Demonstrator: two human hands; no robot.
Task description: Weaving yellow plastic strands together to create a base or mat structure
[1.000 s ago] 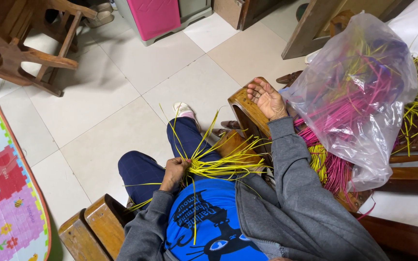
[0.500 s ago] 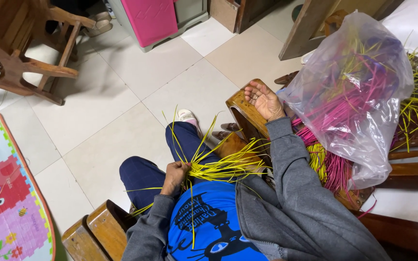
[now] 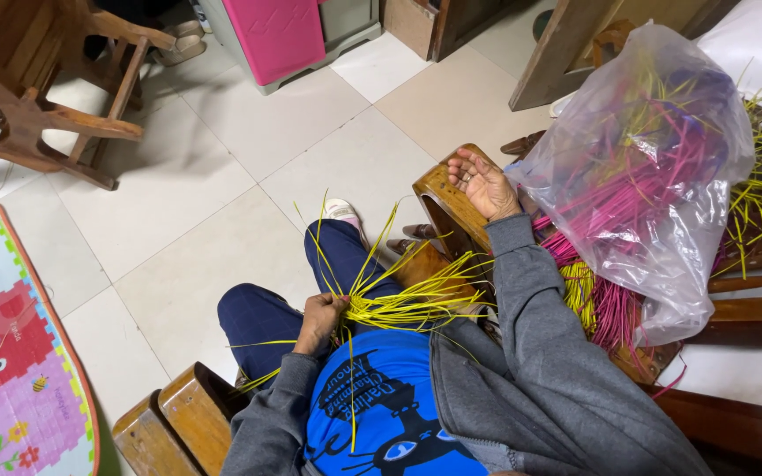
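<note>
Presently noted: left hand [image 3: 320, 321] clenched round yellow strips [image 3: 403, 300], pinned against lap so loose ends fan clear. Right hand [image 3: 484, 182] open, palm up, resting idle on wooden armrest [image 3: 443, 196] beside plastic bag [image 3: 654, 167] of pink strips.

Glossy varnished wooden armrest [image 3: 445, 196], thin clear plastic bag [image 3: 663, 220] (crinkled), smooth tiled floor [image 3: 205, 220].
</note>
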